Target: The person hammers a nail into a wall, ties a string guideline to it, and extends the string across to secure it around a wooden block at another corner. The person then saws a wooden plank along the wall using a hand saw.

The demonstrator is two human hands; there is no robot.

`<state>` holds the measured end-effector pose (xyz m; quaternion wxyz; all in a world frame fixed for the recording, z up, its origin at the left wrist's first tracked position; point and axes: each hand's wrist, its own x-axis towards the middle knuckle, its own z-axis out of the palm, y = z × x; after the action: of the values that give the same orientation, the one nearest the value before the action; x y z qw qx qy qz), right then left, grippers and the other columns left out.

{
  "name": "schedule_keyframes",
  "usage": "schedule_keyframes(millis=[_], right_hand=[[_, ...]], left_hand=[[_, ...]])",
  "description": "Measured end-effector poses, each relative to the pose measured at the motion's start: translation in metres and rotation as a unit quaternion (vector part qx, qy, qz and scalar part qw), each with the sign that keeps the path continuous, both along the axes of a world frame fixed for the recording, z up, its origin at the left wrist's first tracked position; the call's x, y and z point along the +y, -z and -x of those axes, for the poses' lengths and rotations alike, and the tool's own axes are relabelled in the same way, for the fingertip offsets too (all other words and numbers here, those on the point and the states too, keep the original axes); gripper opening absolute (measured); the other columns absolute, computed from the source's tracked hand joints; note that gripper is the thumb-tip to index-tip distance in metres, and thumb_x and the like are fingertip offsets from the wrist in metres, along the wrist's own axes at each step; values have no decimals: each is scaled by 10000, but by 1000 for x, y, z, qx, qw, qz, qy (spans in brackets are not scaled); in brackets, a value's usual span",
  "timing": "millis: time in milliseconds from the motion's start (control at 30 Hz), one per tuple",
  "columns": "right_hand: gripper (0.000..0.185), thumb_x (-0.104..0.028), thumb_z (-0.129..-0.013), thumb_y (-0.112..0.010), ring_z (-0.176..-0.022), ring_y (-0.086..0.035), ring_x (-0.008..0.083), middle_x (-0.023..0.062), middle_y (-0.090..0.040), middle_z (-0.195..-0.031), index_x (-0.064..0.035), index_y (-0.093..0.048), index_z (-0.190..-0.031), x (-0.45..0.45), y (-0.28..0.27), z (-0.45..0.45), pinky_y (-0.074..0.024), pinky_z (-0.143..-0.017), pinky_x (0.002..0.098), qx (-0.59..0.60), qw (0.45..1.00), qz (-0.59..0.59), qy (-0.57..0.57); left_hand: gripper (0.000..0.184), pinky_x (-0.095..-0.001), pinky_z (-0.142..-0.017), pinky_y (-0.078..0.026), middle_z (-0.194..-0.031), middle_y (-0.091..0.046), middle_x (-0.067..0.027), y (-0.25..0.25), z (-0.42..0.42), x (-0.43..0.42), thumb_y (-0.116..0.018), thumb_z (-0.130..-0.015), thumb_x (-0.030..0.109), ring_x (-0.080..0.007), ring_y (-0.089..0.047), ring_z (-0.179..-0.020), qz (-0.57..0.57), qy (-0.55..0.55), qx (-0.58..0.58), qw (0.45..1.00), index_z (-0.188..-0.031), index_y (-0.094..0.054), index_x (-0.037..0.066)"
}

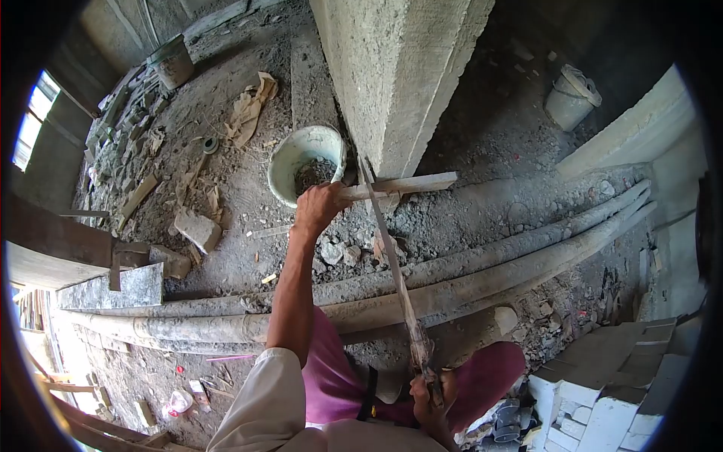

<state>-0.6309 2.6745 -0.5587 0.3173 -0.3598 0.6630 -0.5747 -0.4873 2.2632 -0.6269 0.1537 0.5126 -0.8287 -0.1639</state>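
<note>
My left hand (319,205) is closed around the left end of a short wooden strip (422,183), which lies level in front of the concrete column. In my right hand (434,397), low by my lap, is the dark, worn handle end of a long narrow tool (394,264). It looks like a blade seen nearly edge-on; its exact kind cannot be made out. The tool runs forward and crosses the strip just right of my left hand, its tip near the column. A pale bucket (279,169) with grey rubble inside stands just beyond my left hand.
The concrete column (388,90) rises straight ahead. Long pipes (482,282) cross the ground before my knees. Another bucket (572,98) stands at back right, one more (172,62) at back left. Rubble and torn paper (251,109) litter the floor. White boxes (602,407) are at lower right.
</note>
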Motion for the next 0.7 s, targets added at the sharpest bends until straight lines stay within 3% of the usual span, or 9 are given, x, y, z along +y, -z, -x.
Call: schedule_keyframes(millis=[133,200,333,400,533,633,700], right_hand=[[444,-460,-904,-638,-559,-568,143,27,-575,-645,-22,-564,-887,-1,9,1,-462,-541,296,17,997,70,2],[409,-365,-950,-565,-528,-527,114,63,-558,-634,32,-485,-1009,11,13,8,-484,-514,289,84,994,15,-63],[383,-361,-953,-560,-533,-538,113,58,-564,-637,17,-498,-936,11,10,2,-472,-506,283,51,998,28,-37],[372,-388,-934,-590,-532,-541,170,54,-550,-634,-23,-557,-873,5,9,1,-430,-508,312,98,995,-17,-23],[339,-352,-927,-600,-512,-525,190,63,-541,-639,-25,-547,-853,-22,11,-6,-404,-491,332,154,988,-20,-14],[311,-318,-921,-611,-502,-502,219,75,-517,-635,-27,-535,-841,-18,12,-8,-389,-487,359,110,994,-19,-15],[332,-330,-937,-582,-509,-528,143,58,-552,-604,-11,-523,-864,-7,12,-4,-415,-487,296,149,988,-5,-42]], left_hand=[[330,-453,-742,-527,-931,-688,-99,1,-2,2,-757,-780,342,-331,-669,-865,12,9,11,1000,-973,-653,95],[345,-458,-745,-523,-945,-694,-100,2,-2,2,-746,-792,359,-337,-669,-877,14,13,10,1000,-991,-652,94],[369,-462,-750,-517,-987,-692,-83,2,-2,4,-733,-802,379,-343,-664,-901,29,13,4,999,-1016,-646,91],[359,-452,-748,-524,-971,-691,-84,3,-2,4,-741,-794,366,-331,-665,-895,35,9,4,999,-1020,-648,103],[369,-444,-750,-533,-956,-691,-79,5,0,5,-747,-788,360,-318,-666,-896,35,-2,-4,999,-1060,-657,128],[374,-443,-751,-535,-977,-690,-73,6,0,6,-746,-791,359,-320,-666,-903,23,-3,-4,1000,-1081,-659,141],[358,-439,-754,-538,-994,-689,-70,5,0,5,-749,-792,347,-320,-665,-913,15,-10,-4,1000,-1076,-661,149]])
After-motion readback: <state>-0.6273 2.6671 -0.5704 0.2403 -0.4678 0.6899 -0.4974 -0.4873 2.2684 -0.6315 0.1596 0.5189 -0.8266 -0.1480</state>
